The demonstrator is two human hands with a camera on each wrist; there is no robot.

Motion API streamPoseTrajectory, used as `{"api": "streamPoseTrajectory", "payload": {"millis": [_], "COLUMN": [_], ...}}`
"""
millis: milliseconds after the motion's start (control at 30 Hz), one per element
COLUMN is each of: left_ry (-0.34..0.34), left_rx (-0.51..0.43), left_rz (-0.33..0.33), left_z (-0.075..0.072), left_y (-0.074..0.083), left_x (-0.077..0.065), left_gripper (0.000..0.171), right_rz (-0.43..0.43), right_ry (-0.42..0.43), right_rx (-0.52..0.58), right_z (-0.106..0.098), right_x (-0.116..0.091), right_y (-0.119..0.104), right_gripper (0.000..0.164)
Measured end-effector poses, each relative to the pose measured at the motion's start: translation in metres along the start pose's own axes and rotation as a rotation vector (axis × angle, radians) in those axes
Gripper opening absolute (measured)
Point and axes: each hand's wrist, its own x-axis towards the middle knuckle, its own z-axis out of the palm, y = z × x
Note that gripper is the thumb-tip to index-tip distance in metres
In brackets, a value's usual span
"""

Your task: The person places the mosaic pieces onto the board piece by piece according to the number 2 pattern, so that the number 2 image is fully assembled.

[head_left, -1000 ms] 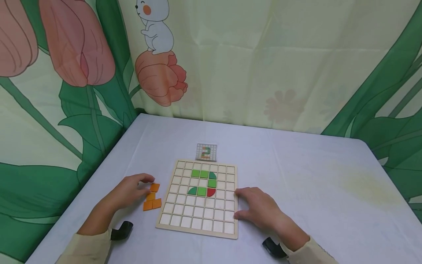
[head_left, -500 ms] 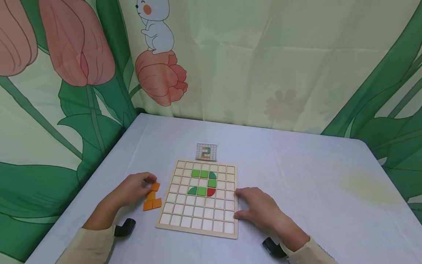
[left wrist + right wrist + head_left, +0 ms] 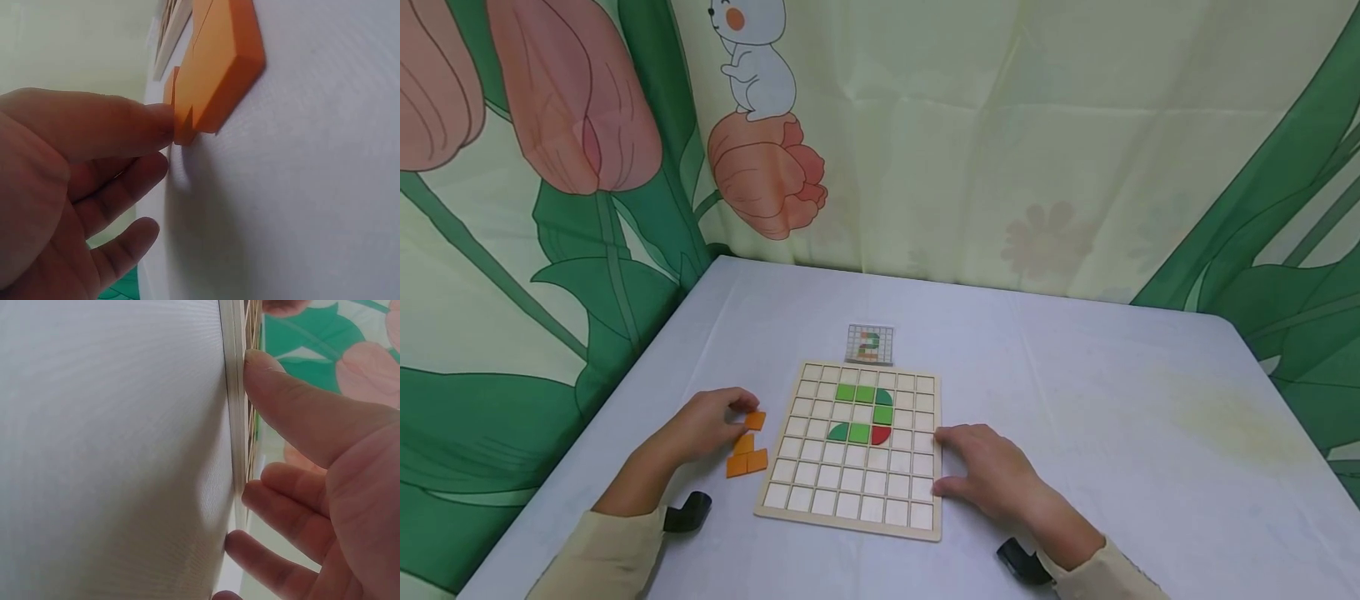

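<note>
At the left of the table, my left hand [image 3: 709, 427] pinches a square orange tile [image 3: 756, 421] lying flat near the board. In the left wrist view the thumb [image 3: 134, 125] presses at the orange edge, and the index fingertip is hidden behind it. Several more orange tiles [image 3: 747, 463] lie just below, close together. A square wooden grid board [image 3: 850, 522] holds light green squares [image 3: 864, 395], dark green quarter-rounds [image 3: 883, 397] and a red quarter-round [image 3: 881, 435]. My right hand [image 3: 988, 471] rests with thumb and fingertips spread against the board's right edge.
Behind the board's top edge stands a small card [image 3: 869, 345] printed with a figure 2 on a grid. A white cloth [image 3: 1075, 400] covers the table. A printed curtain [image 3: 962, 150] hangs at the back. Black wrist devices [image 3: 688, 512] sit by both sleeves.
My left hand has moved slightly right and away from me, closing on the top orange tile, which has slid a little off the others. The right hand has stayed still.
</note>
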Motion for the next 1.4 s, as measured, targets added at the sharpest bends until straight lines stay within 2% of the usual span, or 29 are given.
{"api": "streamPoseTrajectory", "payload": {"millis": [433, 633, 800, 1400], "left_ry": [-0.022, -0.020, -0.017, -0.024], "left_rx": [0.020, 0.012, -0.005, -0.042], "left_rz": [0.003, -0.012, 0.014, 0.091], "left_z": [-0.005, -0.010, -0.015, -0.004], "left_y": [0.006, 0.016, 0.026, 0.049], "left_x": [0.000, -0.005, -0.008, -0.013], "left_gripper": [0.026, 0.027, 0.029, 0.029], "right_rz": [0.002, -0.001, -0.013, -0.011], "right_ry": [-0.003, -0.010, -0.008, 0.001], "right_rx": [0.003, 0.001, -0.003, 0.000], "right_z": [0.000, -0.001, -0.002, 0.001], "right_x": [-0.001, -0.001, -0.002, -0.002], "right_y": [-0.001, -0.001, 0.000, 0.001], "right_gripper": [0.062, 0.062, 0.062, 0.062]}}
